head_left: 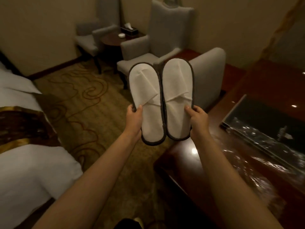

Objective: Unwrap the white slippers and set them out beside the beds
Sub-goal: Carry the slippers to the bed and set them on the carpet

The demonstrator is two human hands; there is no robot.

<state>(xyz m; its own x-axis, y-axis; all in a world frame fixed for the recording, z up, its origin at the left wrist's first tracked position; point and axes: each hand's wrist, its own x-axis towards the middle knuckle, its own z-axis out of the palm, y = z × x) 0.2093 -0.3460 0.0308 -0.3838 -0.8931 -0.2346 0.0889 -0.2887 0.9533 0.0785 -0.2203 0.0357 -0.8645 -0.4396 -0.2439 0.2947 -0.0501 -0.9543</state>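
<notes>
Count, head view: white slippers [145,103] = 2. Hands = 2: left hand [134,120], right hand [198,120]. Grey chairs [170,30] = 3. Round table [109,40] = 1. Tissue box [129,30] = 1. Small white dish [121,35] = 1. Bed [24,171] = 1. Desk [181,162] = 1.

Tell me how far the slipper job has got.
Done: the pair looks bare of wrapping; crumpled clear plastic lies on the desk. In hand: the left hand holds the left slipper, the right hand the right slipper, side by side above the carpet. Left: neither is set down beside the bed yet.
</notes>
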